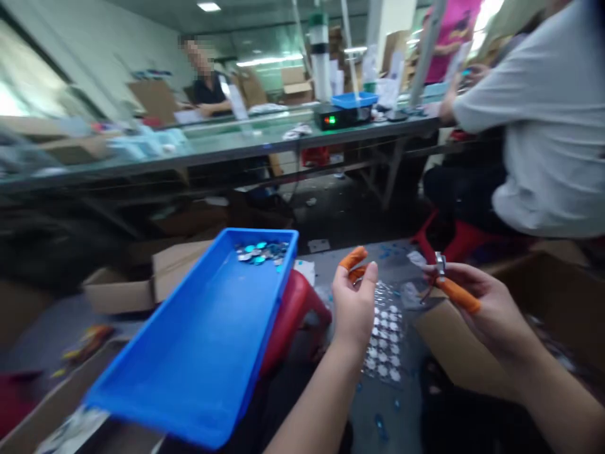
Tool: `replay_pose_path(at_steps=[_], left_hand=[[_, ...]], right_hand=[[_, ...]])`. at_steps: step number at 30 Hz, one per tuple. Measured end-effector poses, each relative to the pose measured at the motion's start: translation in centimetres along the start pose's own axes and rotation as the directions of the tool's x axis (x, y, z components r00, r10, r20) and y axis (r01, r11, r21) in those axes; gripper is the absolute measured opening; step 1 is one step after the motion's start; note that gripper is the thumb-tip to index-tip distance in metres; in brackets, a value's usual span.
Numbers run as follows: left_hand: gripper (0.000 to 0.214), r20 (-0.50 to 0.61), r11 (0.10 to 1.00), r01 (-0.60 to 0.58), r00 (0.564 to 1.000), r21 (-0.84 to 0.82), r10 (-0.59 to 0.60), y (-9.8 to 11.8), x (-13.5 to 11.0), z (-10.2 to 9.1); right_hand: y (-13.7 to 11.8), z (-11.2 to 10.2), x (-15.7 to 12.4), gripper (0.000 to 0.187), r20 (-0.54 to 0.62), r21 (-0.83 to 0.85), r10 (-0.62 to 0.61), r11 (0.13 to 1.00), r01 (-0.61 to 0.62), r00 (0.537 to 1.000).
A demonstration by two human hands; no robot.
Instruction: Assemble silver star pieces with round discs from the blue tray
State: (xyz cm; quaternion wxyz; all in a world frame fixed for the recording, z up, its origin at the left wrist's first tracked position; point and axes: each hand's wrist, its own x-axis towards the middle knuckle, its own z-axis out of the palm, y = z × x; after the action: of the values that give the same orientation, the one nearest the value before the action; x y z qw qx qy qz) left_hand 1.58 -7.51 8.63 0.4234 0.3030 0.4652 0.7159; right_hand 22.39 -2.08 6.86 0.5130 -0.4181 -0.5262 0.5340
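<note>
Head view: small metal piece pinched in the right hand, well to the right of the blue tray

From where I'm standing, everything sorts itself around that tray, whose long axis runs from near left away to far right. A scatter of shiny discs lies at its far end.

The left hand is nearer the tray, just off its right side. Orange covers wrap two of its fingers, which curl loosely with a gap to the thumb; I see nothing in its grasp.

Farther right of the tray, the right hand nips the metal piece at its fingertips, an orange sleeve on one finger. The piece stands roughly upright, crosswise to those fingers, though blur hides its exact form. So the left hand sits between tray and piece: the piece off to its right, at much the same height in view, the two hands well apart.

Lower down, right of the tray, lies a sheet of white round pieces, its long side pointing away from the person. A red stool shows at the tray's right edge; whether it bears the tray I can't tell. A co-worker in a pale shirt sits beyond, far to the tray's right.
</note>
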Motion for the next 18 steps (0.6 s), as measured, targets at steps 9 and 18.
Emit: replay_pose_path(at_steps=[9,18], left_hand=[[0.046,-0.177,0.596,-0.024,0.945,0.802,0.275,9.7,0.5,-18.9],[0.024,-0.081,0.294,0.036,0.987,0.955,0.142,9.2,1.1,-22.8]], right_hand=[[7.6,7.1,-1.3,0.049,0.22,-0.011,0.18,0.983,-0.182,0.959],[4.9,9.4,-1.9,0.024,0.478,0.003,0.063,0.997,-0.074,0.876]])
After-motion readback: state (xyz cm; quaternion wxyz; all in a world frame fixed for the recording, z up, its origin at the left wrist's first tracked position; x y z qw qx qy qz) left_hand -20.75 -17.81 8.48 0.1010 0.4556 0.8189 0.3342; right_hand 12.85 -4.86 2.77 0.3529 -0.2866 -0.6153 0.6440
